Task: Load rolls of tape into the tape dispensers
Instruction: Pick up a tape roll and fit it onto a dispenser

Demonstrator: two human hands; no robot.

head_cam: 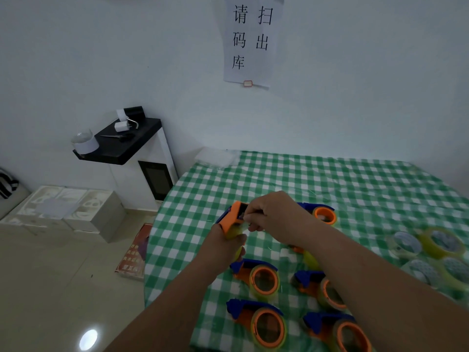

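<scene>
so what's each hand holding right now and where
The left hand grips the raised tape dispenser from below; the right hand pinches something at its cutter end.

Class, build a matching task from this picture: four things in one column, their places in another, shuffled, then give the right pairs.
Things:
1. held dispenser
2. loose tape rolls
3. scissors
4. paper sign

Places:
A. on the black shelf
B. on the wall
C. between the left hand and right hand
D. right edge of the checked tablecloth

Pairs: 1-C, 2-D, 3-A, 4-B
</scene>
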